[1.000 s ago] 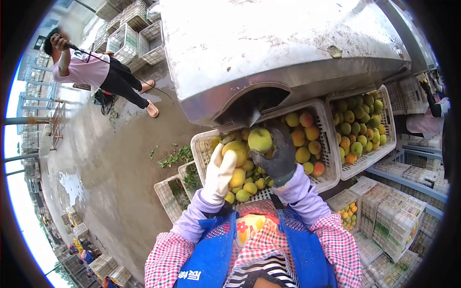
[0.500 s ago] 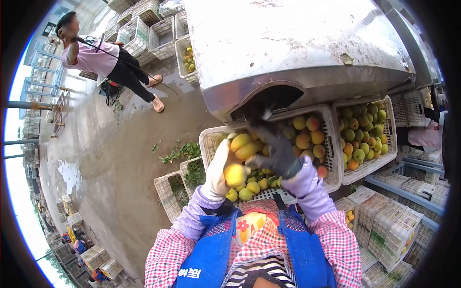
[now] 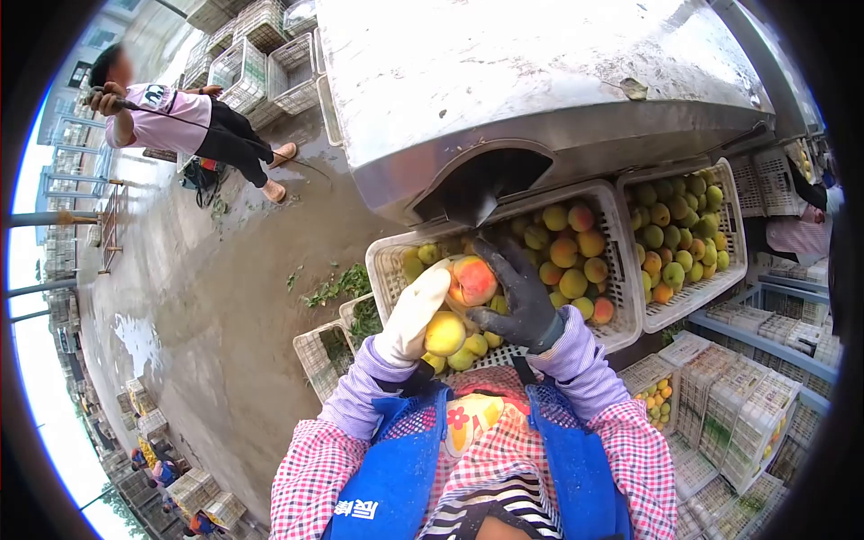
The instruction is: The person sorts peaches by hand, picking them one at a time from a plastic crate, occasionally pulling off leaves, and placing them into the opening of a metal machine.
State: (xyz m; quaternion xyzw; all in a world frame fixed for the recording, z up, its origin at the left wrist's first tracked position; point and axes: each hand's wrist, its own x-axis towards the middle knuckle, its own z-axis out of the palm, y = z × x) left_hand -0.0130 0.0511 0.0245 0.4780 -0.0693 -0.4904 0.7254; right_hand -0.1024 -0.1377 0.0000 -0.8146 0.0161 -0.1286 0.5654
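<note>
My left hand (image 3: 416,309), in a white glove, is closed around a yellow mango (image 3: 445,334) low in the palm. Its fingertips also touch a larger red-orange mango (image 3: 473,281). From the other side my right hand (image 3: 524,301), in a black glove, curls its fingers against that red-orange mango. Both hands are above a white plastic crate (image 3: 621,270) holding green, yellow and reddish mangoes (image 3: 567,252). The left side of the crate's contents is partly hidden by my gloves.
A metal machine (image 3: 558,99) with a dark chute opening (image 3: 486,184) overhangs the crate. A second mango crate (image 3: 688,310) stands to the right. Stacked crates (image 3: 729,405) are at lower right. A person (image 3: 180,117) holding a thin hose or cord stands on the wet floor (image 3: 216,297).
My right hand has drawn back from under the chute and now grips a red-orange mango beside my left hand. The left hand keeps the yellow mango. The view has shifted slightly.
</note>
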